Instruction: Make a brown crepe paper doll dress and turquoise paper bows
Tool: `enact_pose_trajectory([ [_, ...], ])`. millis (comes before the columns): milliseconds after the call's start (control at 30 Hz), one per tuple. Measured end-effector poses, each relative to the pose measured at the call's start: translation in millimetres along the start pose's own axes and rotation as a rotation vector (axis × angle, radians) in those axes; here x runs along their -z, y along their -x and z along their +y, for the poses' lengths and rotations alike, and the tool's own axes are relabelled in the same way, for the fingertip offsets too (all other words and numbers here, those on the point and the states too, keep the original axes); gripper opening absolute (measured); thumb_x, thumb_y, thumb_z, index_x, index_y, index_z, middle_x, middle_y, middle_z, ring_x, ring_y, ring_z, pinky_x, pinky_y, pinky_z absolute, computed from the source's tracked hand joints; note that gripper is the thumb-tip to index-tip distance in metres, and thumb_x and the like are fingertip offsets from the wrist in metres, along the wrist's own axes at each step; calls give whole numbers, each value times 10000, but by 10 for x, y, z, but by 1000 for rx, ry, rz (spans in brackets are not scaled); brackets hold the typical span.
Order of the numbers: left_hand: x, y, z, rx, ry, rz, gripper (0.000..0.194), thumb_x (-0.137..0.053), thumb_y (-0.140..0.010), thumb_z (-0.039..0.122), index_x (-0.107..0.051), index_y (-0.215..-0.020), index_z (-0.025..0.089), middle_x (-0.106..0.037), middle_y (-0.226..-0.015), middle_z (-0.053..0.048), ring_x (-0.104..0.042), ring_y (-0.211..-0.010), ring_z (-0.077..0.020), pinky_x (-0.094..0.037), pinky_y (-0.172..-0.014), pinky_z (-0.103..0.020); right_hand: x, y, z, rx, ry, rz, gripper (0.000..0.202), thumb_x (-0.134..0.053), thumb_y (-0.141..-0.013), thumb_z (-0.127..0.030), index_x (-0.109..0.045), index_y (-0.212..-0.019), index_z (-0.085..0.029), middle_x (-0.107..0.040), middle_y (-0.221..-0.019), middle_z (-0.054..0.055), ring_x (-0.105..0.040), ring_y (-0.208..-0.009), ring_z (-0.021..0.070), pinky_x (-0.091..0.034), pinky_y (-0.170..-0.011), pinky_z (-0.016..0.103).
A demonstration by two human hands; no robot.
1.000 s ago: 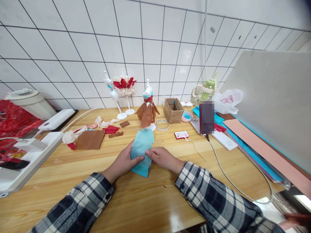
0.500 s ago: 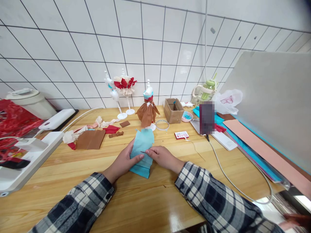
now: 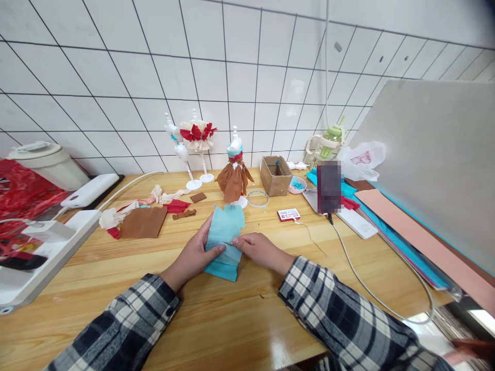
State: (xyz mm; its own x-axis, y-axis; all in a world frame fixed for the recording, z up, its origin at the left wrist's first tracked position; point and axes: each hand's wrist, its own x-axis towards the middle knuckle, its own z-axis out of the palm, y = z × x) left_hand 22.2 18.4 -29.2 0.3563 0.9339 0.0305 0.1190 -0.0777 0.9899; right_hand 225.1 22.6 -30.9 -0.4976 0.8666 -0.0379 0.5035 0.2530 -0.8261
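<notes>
A turquoise crepe paper piece (image 3: pixel 225 224) with fold lines is held over the wooden table, its darker lower band nearest me. My left hand (image 3: pixel 196 253) grips its left side, thumb on top. From the right, my right hand (image 3: pixel 256 248) pinches a thin metal tool (image 3: pixel 229 243), whose tip lies across the paper. The tool's exact kind is too small to tell. Just behind the paper stands a small dress form in a brown skirt (image 3: pixel 234 179) with a turquoise and red top.
Two more dress forms stand behind, one with red bows (image 3: pixel 198 133). Brown paper (image 3: pixel 144 222) and scraps lie left. A cardboard box (image 3: pixel 276 176), a small red-and-white box (image 3: pixel 288 214), a cable and a power strip (image 3: pixel 65 247) surround the work area.
The turquoise paper and my left hand have shifted slightly left. More of the metal tool shows between my right fingertips and the paper's middle.
</notes>
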Motion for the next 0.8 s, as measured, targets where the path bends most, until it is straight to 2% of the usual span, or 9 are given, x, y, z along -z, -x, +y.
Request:
enact_pose_trajectory([
  [133,-21,7,4,-9,15,-41,1006,-691,-753,395,-26,-1490,230,-240,-1532,-132,-389,-1323,-290,-425,-1014,-388,-5,-1,-6,17,31,2,461,-346,-923,-499,-413,-600,-176,-419,-575,-37,-375,-567,93,-243,-524,223],
  [400,-22,13,24,16,10,-82,1044,-682,-753,413,39,-1486,232,-292,-1510,-141,-392,-1320,-301,-446,-989,-419,2,11,-12,14,34,-26,457,-367,-921,-484,-406,-587,-175,-404,-563,-42,-364,-559,90,-243,-523,224],
  [500,-26,1,-15,-21,-21,-63,1028,-700,-735,404,-30,-1491,215,-284,-1514,-142,-347,-1346,-300,-402,-1031,-420,-12,13,-28,23,50,-24,451,-377,-923,-476,-434,-595,-171,-418,-564,-41,-368,-553,87,-243,-520,222],
  [600,-28,-8,-46,-48,-58,-28,997,-718,-715,395,-119,-1486,193,-341,-1488,-143,-337,-1352,-299,-377,-1053,-410,-30,16,-55,32,78,-27,437,-377,-930,-470,-480,-630,-170,-439,-577,-39,-388,-560,84,-239,-522,221],
  [800,-10,-11,-40,-60,-153,-25,833,-704,-729,374,-293,-1429,186,-528,-1348,-131,-521,-1201,-301,-435,-991,-404,-50,14,-71,47,154,-16,425,-391,-929,-474,-494,-649,-171,-460,-582,-38,-393,-560,79,-221,-520,224],
])
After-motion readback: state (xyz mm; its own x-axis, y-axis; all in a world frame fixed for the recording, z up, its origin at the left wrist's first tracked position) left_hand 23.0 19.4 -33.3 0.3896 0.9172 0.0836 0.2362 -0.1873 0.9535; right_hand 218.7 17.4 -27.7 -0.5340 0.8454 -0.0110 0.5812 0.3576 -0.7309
